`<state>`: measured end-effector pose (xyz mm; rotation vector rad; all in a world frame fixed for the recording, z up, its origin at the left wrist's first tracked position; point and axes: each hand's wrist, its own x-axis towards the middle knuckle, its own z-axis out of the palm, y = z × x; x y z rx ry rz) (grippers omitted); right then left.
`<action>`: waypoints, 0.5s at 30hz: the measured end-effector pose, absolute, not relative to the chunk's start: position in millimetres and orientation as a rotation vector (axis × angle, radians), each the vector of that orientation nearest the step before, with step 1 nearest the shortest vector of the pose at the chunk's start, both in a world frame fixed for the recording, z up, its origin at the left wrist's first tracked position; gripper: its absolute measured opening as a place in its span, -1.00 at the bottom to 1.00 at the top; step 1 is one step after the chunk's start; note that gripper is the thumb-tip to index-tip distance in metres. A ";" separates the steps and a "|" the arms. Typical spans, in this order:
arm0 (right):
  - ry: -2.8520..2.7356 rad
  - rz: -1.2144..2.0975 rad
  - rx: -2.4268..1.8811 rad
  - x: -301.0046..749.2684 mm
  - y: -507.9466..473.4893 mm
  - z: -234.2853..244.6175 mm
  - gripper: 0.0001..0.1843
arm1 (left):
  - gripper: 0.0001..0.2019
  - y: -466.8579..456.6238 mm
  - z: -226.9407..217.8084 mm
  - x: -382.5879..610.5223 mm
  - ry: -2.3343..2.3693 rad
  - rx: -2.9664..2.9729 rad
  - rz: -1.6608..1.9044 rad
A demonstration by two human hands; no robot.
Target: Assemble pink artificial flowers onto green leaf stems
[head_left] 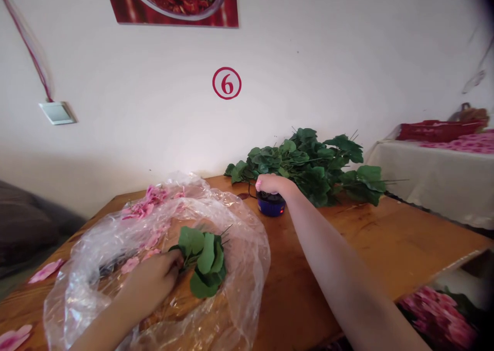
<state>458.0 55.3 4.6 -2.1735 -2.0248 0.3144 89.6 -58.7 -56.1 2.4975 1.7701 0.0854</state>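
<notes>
My left hand (150, 281) is closed on the stems of a small bunch of green artificial leaves (204, 261), held over a crumpled clear plastic bag (239, 238) on the wooden table (366, 238). My right arm reaches far forward; my right hand (270, 183) rests with curled fingers on top of a small dark blue pot (270, 206) near the wall. A large pile of green leaf sprigs (316, 163) lies just behind that pot.
Pink fabric petals (144, 204) lie on the bag's far side, and loose ones (46, 270) at the table's left edge. Pink flowers (443, 315) sit below the right edge. A second cloth-covered table (432, 176) stands at right. The wall carries a red number 6.
</notes>
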 end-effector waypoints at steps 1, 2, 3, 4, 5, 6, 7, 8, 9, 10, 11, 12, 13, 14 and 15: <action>-2.016 0.322 -2.175 459.2 55.0 5.3 -0.76 | -0.76 -57.7 -60.1 89.1 1.738 2.469 0.131; -2.010 0.333 -2.179 460.2 54.7 5.9 -0.77 | -0.76 -57.0 -63.9 88.4 1.695 2.439 0.177; -2.007 0.347 -2.181 461.0 54.2 6.5 -0.77 | -0.75 -56.7 -67.3 87.7 1.649 2.416 0.236; -2.007 0.364 -2.181 461.6 53.5 6.9 -0.78 | -0.74 -56.9 -70.0 87.0 1.608 2.396 0.297; -2.013 0.384 -2.178 461.8 52.8 7.1 -0.79 | -0.73 -57.7 -71.7 86.4 1.579 2.380 0.354; -2.021 0.405 -2.172 461.7 52.0 7.1 -0.80 | -0.71 -58.9 -72.3 86.1 1.548 2.369 0.398; -2.030 0.422 -2.164 461.4 51.3 6.9 -0.81 | -0.69 -60.6 -72.1 86.1 1.518 2.358 0.424; -2.038 0.436 -2.155 461.0 50.8 6.7 -0.81 | -0.66 -62.4 -71.3 86.3 1.482 2.353 0.433; -2.046 0.445 -2.147 460.4 50.5 6.5 -0.82 | -0.65 -64.2 -70.2 86.9 1.412 2.356 0.414; -2.050 0.448 -2.140 460.0 50.4 6.5 -0.82 | -0.66 -65.6 -69.4 87.6 1.346 2.359 0.412; -2.054 0.444 -2.133 459.8 50.5 6.7 -0.83 | -0.66 -66.5 -69.1 88.3 1.294 2.358 0.423; -2.053 0.432 -2.129 459.8 50.7 7.3 -0.83 | -0.66 -66.9 -69.5 88.9 1.274 2.348 0.438; -2.048 0.414 -2.127 460.3 50.7 8.3 -0.84 | -0.66 -66.7 -70.7 89.1 1.254 2.342 0.464; -2.042 0.392 -2.124 461.1 50.7 9.4 -0.85 | -0.67 -66.1 -72.4 88.9 1.239 2.337 0.482; -2.033 0.371 -2.120 462.1 50.4 10.7 -0.85 | -0.68 -65.1 -74.4 88.4 1.231 2.329 0.505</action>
